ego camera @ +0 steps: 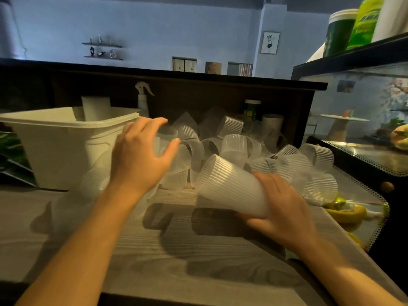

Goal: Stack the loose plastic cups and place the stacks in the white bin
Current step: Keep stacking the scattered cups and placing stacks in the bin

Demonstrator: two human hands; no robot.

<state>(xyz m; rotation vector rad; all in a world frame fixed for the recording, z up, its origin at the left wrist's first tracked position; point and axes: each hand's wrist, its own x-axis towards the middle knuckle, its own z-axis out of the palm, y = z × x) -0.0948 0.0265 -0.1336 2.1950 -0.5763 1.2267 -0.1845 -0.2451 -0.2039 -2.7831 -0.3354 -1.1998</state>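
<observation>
The right hand (pixel 284 208) has its grip clamped round a ribbed plastic cup (pixel 229 191), or perhaps a short stack, held above the bench (pixel 154 261). Its long axis lies nearly level, the mouth pointing up-left toward the left hand (pixel 141 155). That hand, fingers apart and holding nothing, reaches over the loose cups (pixel 236 144), nearer them and just beside the white bin (pixel 66 138). The green container's (pixel 251 111) label is too blurred to read.
</observation>
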